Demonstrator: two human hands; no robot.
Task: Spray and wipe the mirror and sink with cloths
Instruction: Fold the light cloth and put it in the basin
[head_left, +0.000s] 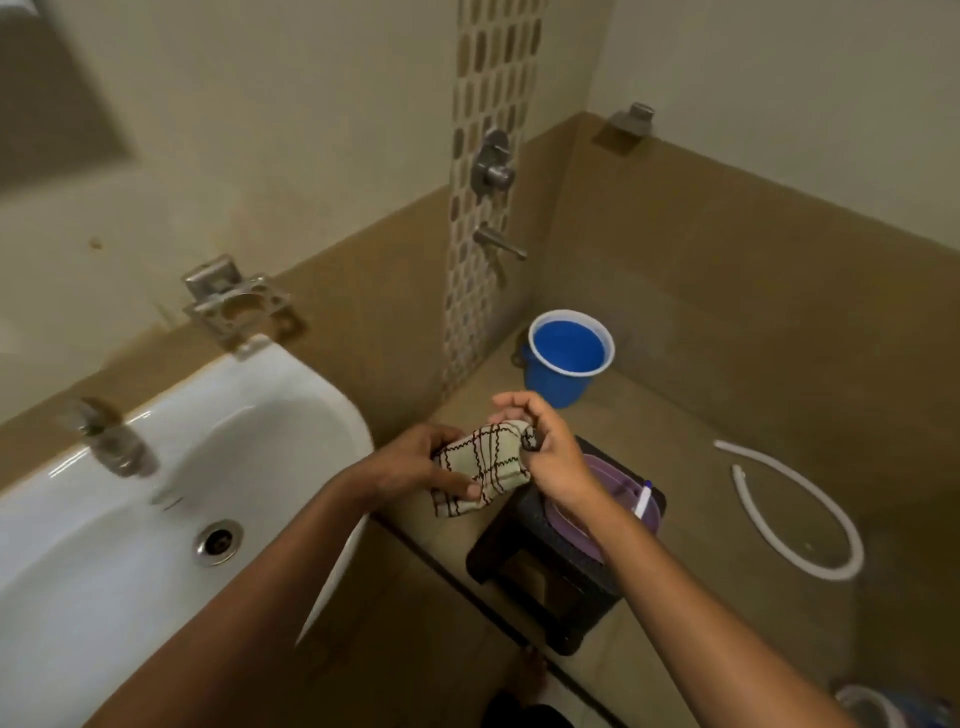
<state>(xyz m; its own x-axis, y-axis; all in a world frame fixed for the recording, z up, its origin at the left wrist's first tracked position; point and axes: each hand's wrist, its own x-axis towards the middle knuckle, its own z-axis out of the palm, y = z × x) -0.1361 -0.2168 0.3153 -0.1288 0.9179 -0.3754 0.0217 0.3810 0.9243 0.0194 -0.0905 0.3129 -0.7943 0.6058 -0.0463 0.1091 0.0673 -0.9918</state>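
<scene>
A cream cloth with dark checked lines (483, 465) hangs bunched between both hands, to the right of the white sink (249, 415). My left hand (415, 462) grips its lower left part, thumb on top. My right hand (540, 447) pinches its upper right corner. The sink has a metal tap (111, 441) at its back and a round drain (219, 541). A corner of the mirror (52, 98) shows at the upper left. No spray bottle is in sight.
Under my right wrist stands a black stool (550, 582) carrying a purple dish (613, 488) and a white-and-blue item. A blue bucket (569, 358) sits in the shower corner below the wall tap (498, 244). A white hose (800, 514) lies on the floor. A metal bracket (236, 304) is above the sink.
</scene>
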